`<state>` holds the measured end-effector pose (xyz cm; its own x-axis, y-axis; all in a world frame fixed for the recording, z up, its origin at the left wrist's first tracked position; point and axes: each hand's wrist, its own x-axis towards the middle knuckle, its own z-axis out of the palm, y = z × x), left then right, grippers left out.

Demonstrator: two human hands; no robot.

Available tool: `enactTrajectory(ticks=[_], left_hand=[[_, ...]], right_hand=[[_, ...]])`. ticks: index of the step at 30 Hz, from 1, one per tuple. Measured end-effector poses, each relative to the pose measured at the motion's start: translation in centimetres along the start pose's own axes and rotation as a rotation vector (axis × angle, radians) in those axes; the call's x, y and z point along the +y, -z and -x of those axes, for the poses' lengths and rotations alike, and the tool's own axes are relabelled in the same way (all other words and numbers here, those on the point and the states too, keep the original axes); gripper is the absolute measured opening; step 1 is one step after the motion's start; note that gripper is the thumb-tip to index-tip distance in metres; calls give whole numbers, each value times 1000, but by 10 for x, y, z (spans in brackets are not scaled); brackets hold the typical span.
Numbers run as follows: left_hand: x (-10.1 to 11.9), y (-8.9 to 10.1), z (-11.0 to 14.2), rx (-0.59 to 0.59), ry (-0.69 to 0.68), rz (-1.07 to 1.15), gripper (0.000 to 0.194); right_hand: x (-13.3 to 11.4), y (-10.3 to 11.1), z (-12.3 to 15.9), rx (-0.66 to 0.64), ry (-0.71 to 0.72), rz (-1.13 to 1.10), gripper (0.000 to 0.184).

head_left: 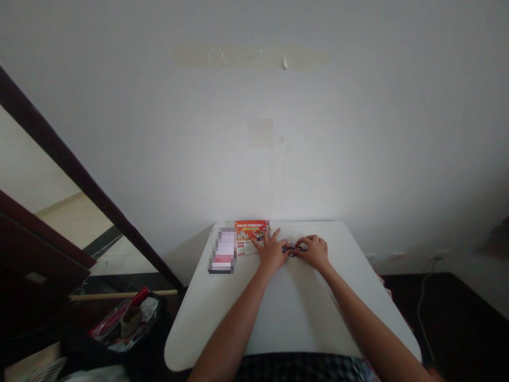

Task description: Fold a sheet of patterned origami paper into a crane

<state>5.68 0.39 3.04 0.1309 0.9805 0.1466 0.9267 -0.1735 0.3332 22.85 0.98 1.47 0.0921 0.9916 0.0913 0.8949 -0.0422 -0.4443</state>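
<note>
Between my hands, over the white table (pixel 286 313), is a small dark blue and purple patterned piece (pixel 293 250); its kind cannot be made out, as fingers cover both ends. My left hand (pixel 272 253) presses the piece's left end with its thumb side, while its other fingers spread towards a red and white printed leaflet (pixel 250 230). Curled fingers of my right hand (pixel 315 251) pinch the right end. The leaflet lies flat near the wall, partly under the left fingertips. Left of it lies a phone (pixel 223 252), its screen blurred out.
A pale wall (pixel 254 175) rises directly behind the table. On the floor at left stands an open bag (pixel 129 318) with assorted things in it, near a dark-framed mirror (pixel 95 207). A white cable (pixel 422 307) hangs at the right.
</note>
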Motion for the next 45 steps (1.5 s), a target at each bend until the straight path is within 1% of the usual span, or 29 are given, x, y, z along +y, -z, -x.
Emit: enactTrajectory(ticks=[4,8,14,17,20,24,30,35,38,41,45], left_hand=[[3,3,-2,-16,78,10,15],[2,5,-4,-21,117,40,14],[-8,4,-9,-89,127,67,17],[-13,5,-11,-142,157,67,20],[-16,7,-11,-154,171,71,23],[-15,10,-10,-153,147,77,26],[-15,11,-3,-142,113,45,23],[-18,7,9,-31,36,53,27],[-14,6,11,-1,53,67,26],[-9,6,10,3,80,67,26],[-4,3,9,29,83,57,25]], right_hand=[[0,1,-3,-5,5,43,28],[1,1,-6,-38,-21,47,27],[2,3,-10,-92,-32,51,25],[3,6,-12,-117,-13,67,27],[5,10,-13,-144,13,74,29],[12,11,-13,-153,66,58,32],[26,-1,-10,-97,143,30,31],[25,-9,-2,29,129,27,29],[22,-10,7,95,158,26,26],[19,-10,15,147,209,35,23],[16,-7,18,158,216,34,25]])
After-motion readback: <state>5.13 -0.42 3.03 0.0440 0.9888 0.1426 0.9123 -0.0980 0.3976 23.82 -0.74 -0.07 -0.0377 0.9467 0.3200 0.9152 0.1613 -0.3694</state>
